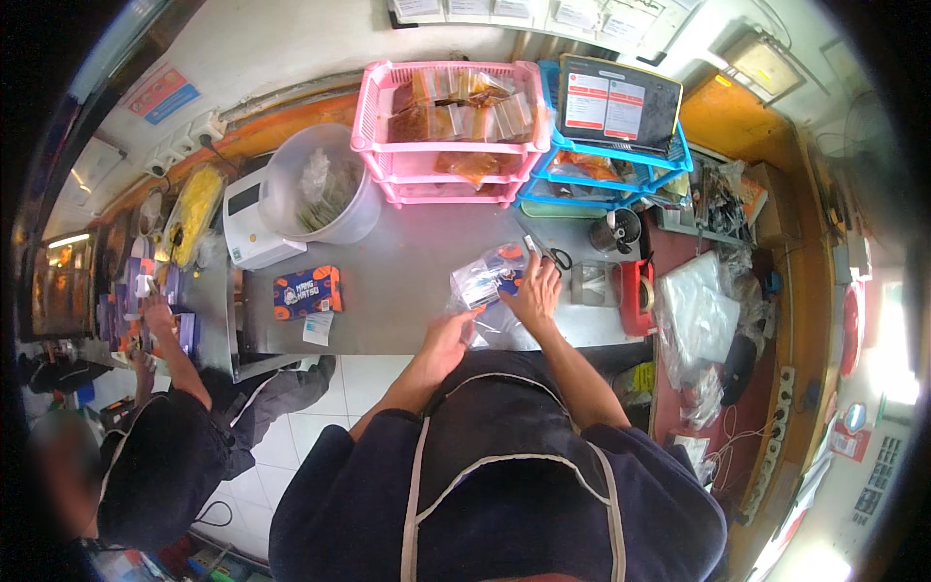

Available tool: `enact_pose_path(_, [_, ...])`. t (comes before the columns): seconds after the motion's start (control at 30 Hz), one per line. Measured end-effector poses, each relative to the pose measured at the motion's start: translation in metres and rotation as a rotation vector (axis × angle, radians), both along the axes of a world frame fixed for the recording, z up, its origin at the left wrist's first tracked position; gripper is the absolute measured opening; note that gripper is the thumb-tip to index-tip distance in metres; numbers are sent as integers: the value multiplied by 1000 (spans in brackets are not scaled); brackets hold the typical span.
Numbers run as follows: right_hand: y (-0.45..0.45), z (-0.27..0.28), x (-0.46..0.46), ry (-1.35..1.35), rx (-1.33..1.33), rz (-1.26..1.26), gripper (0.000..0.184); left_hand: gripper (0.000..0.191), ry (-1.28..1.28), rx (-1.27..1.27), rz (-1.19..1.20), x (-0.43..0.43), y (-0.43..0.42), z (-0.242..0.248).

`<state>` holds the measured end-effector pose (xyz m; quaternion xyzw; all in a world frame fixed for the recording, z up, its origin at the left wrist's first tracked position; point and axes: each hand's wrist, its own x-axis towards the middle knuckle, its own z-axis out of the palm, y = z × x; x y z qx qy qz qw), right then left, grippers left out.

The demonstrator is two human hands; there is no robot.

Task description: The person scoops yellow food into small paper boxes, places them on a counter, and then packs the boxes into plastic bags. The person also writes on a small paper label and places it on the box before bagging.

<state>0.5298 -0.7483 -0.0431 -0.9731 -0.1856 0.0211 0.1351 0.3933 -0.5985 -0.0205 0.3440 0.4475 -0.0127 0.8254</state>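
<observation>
A blue and orange printed food box (502, 280) lies inside a clear plastic bag (486, 320) on the steel counter before me. My left hand (449, 336) pinches the bag's near left edge. On the right side of the box rests my right hand (536, 292), its fingers spread over the bag; a white slip shows at the fingertips. Scissors (560, 260) lie just beyond that hand. A second blue and orange box (307, 292) sits apart to the left, with a printed paper slip (318, 329) at its near edge.
Behind stand a pink rack (451, 156) of sauce sachets, a blue rack (618, 154) with a tablet (620, 105), a plastic tub (320, 182) and a white printer (254, 218). A red tape dispenser (634, 300) and plastic bags (698, 309) are right. A co-worker (164, 465) handles boxes at left.
</observation>
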Motion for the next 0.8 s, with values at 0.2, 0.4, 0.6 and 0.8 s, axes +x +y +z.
enact_pose_path(0.2, [-52, 15, 55, 54, 411, 16, 17, 9, -148, 345, 119, -16, 18, 38])
enact_pose_path(0.4, [-45, 85, 65, 506, 877, -32, 16, 32, -151, 367, 142, 7, 27, 86])
enact_pose_path(0.6, [-58, 140, 48, 884, 1146, -58, 15, 41, -152, 704, -143, 13, 20, 121])
enact_pose_path(0.8, [-65, 156, 38, 1054, 1127, -98, 18, 34, -64, 1017, -403, 24, 34, 142])
